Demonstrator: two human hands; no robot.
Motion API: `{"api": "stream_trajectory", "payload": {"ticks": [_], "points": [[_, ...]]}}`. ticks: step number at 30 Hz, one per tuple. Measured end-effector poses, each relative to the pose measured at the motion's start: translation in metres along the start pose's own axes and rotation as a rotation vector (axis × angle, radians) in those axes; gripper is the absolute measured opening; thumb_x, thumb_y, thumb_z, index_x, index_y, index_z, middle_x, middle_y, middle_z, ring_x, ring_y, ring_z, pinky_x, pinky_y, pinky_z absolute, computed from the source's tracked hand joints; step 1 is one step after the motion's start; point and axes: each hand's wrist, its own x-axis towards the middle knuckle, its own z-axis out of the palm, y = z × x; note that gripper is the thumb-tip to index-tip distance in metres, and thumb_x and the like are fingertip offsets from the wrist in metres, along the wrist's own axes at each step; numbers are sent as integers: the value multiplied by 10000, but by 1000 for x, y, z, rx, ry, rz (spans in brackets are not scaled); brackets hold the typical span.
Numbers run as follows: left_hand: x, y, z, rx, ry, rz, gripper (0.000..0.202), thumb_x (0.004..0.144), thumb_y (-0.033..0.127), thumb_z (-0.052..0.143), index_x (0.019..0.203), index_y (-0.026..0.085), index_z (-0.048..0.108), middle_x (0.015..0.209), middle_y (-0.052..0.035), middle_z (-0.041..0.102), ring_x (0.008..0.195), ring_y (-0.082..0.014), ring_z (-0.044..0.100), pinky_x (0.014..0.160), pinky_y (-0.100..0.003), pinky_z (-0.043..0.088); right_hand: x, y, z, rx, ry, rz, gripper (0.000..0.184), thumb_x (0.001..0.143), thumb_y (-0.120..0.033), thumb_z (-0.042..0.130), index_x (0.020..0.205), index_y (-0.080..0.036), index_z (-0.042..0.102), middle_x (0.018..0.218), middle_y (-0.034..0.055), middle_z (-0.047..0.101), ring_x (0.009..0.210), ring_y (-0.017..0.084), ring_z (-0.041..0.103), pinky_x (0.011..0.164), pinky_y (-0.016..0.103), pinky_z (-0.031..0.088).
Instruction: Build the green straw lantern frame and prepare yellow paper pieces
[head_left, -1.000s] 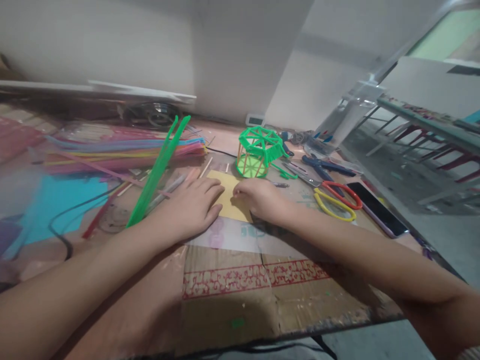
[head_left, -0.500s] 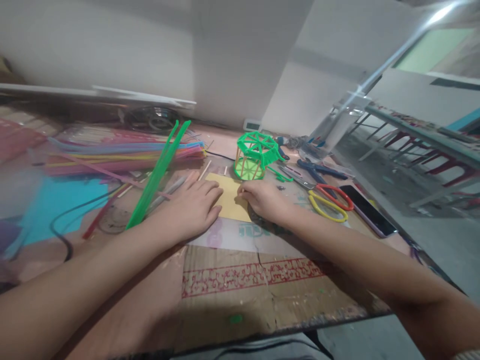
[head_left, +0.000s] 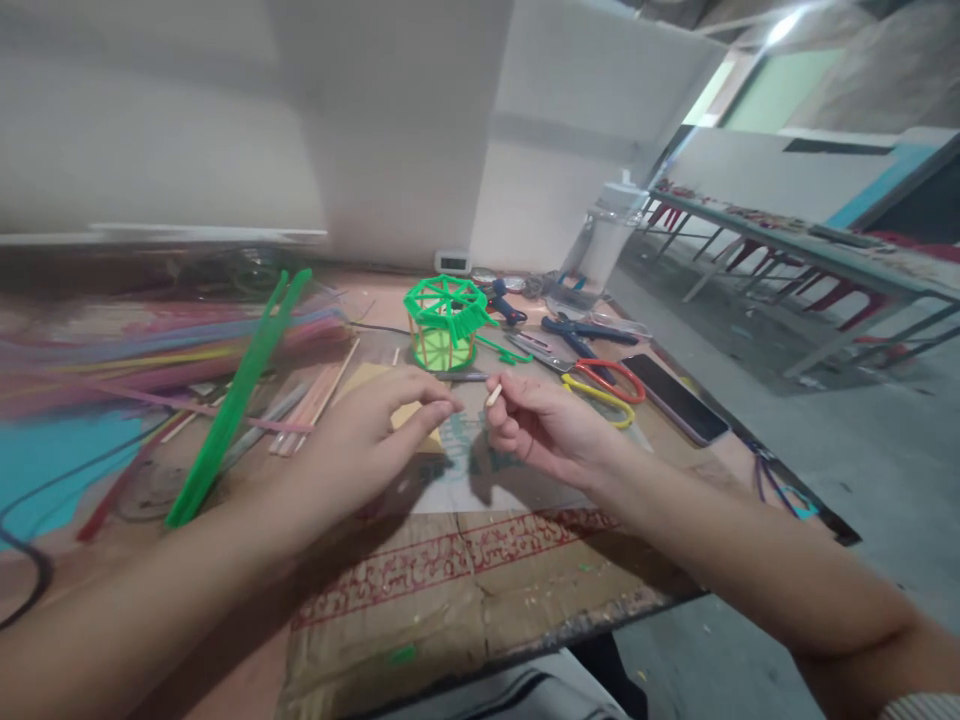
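My right hand (head_left: pixel 544 425) is closed in a pinch on a short pale wooden stick (head_left: pixel 494 396), held just above the plastic-covered work surface. Opposite it, my left hand (head_left: pixel 386 420) is over a yellow sheet of paper (head_left: pixel 367 378) and partly hides it. Its fingers are curved, the thumb tip close to the index fingertip, with nothing visible between them. Behind both hands stands a small green-topped model (head_left: pixel 446 325) with thin wooden posts and a round green base. A green hooked piece (head_left: pixel 506 349) lies beside it.
Scissors (head_left: pixel 600 385), pliers (head_left: pixel 585 332) and a phone (head_left: pixel 675 400) lie at right, with a water bottle (head_left: pixel 600 245) behind. Green strips (head_left: pixel 240 400), wooden sticks (head_left: pixel 322 390) and a blue sheet (head_left: pixel 67 460) are at left. A small display (head_left: pixel 453 262) stands by the wall.
My right hand has turned and lifted, bringing the short stick into view. My left hand has risen from lying flat on the yellow paper and its fingers have curved. The view has swung right.
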Motion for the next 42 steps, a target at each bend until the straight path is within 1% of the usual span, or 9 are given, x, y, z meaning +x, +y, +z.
{"api": "stream_trajectory", "payload": {"ticks": [2, 5, 11, 18, 24, 31, 36, 39, 42], "points": [[8, 19, 7, -144, -3, -9, 237, 971, 364, 529, 898, 237, 715, 970, 5, 742, 953, -195, 670, 870, -329, 528, 1, 0, -3, 28, 12, -32, 241, 1007, -262, 568, 812, -152, 656, 551, -37, 628, 446, 70, 541, 486, 176, 481], [13, 30, 16, -295, -37, -69, 210, 949, 343, 573, 860, 223, 721, 934, 9, 751, 921, -190, 678, 889, -323, 528, 1, 6, -8, 61, -12, -87, 225, 954, -301, 661, 791, -146, 676, 522, -52, 606, 431, 61, 526, 461, 162, 470], [2, 21, 23, -526, -114, -234, 271, 969, 410, 577, 901, 196, 729, 912, -14, 757, 870, -178, 687, 823, -282, 526, -1, 20, -16, 98, -66, -90, 221, 808, -314, 823, 788, -138, 690, 588, -29, 677, 483, 61, 582, 486, 155, 497], [-6, 27, 19, -540, -103, -267, 239, 966, 358, 583, 887, 205, 749, 903, -7, 762, 869, -175, 694, 867, -291, 531, -1, 24, -15, 68, -76, -73, 249, 817, -331, 818, 751, -140, 672, 597, -25, 677, 494, 63, 594, 502, 158, 505], [-9, 23, 24, -780, -203, -305, 242, 983, 374, 584, 909, 183, 711, 927, -16, 745, 851, -145, 698, 779, -241, 539, -3, 26, -11, 56, -106, -68, 264, 814, -347, 819, 740, -143, 669, 585, -30, 675, 484, 62, 597, 484, 148, 500], [-11, 21, 27, -817, -206, -292, 235, 984, 362, 597, 897, 185, 724, 896, -6, 737, 836, -124, 697, 774, -216, 533, -4, 27, -10, 45, -107, -54, 317, 764, -388, 856, 730, -143, 658, 574, -37, 662, 473, 55, 584, 462, 136, 476], [-11, 24, 24, -769, -201, -280, 262, 980, 375, 594, 872, 182, 736, 889, -19, 751, 814, -139, 697, 772, -238, 544, -4, 29, -9, -24, -81, -68, 365, 764, -444, 847, 709, -154, 631, 557, -47, 644, 448, 46, 553, 450, 134, 457], [-11, 23, 23, -723, -204, -263, 260, 977, 375, 595, 878, 190, 750, 907, -28, 757, 840, -156, 702, 816, -266, 548, -4, 28, -9, -93, -36, -129, 388, 777, -471, 829, 702, -162, 607, 559, -41, 651, 436, 48, 536, 449, 149, 463], [-11, 21, 25, -719, -202, -259, 256, 971, 387, 600, 916, 190, 755, 947, -44, 763, 894, -183, 711, 855, -298, 550, -5, 26, -9, -193, 24, -237, 403, 768, -492, 828, 714, -176, 585, 582, -31, 670, 458, 61, 556, 463, 167, 470]]}}
